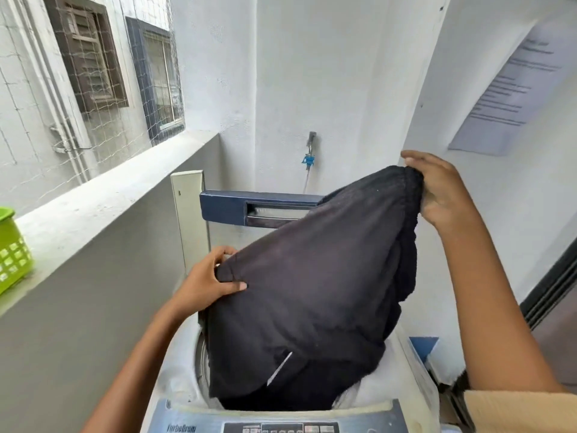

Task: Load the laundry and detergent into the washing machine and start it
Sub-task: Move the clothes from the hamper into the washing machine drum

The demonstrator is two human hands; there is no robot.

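Laundry at this moment means one dark garment [312,276], stretched between both hands over the open top of the washing machine [175,370] in the lower middle of the frame. The right hand [443,192], upper right, has its grip closed around the bunched top end of the cloth. The left hand [212,276], centre left, pinches a side edge with thumb on the near face and fingers curled behind. The garment's long axis slopes from that high right grip down toward the bottom centre, where its lower end already dips inside the drum opening; most of the cloth hangs directly above the opening. The left hand sits lower and nearer the rim, so, as I judge it, the move ahead is a straight drop or lowering, with the right grip having farther to come down. The raised lid [224,207] stands behind the garment. On the control panel [359,414] at the bottom edge, the lettering appears to read "TurboDrum"; the button labels are too small to make out. A paper notice [512,89] at upper right carries lines of print too blurred to read. No detergent is in view.
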